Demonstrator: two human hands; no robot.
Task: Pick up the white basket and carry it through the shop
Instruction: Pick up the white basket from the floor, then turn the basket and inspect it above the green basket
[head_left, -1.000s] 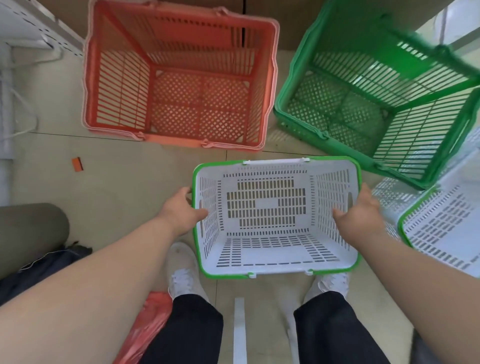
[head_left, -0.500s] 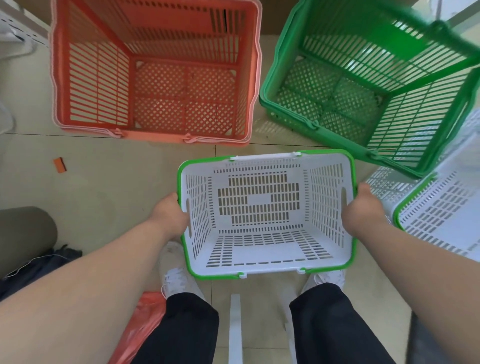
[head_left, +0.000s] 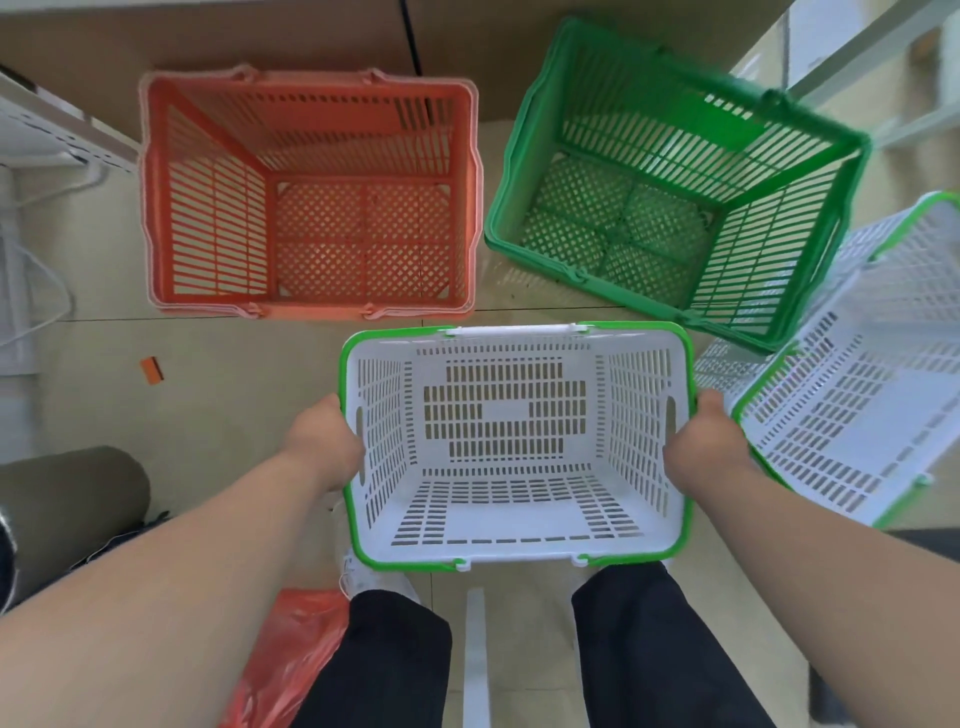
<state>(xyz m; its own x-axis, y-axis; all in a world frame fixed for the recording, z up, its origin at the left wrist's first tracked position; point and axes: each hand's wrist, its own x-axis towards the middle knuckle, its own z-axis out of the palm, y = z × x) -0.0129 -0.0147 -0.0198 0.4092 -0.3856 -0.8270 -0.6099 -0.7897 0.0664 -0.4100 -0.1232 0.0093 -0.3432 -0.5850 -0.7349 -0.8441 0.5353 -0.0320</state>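
The white basket, slotted plastic with a green rim, is empty and sits in front of my legs, its open top facing me. My left hand grips its left wall from outside, fingers curled at the rim. My right hand grips the right wall the same way. The basket covers most of my shoes below it, so it appears raised off the floor.
An orange basket and a green basket stand on the tiled floor beyond. Another white basket leans at the right. A red plastic bag lies by my left leg, a dark roll at left, white shelving far left.
Both hands stayed closed on the basket's sides while it rose closer to me and looks larger. The view tilted, so the orange and green baskets shifted in frame.
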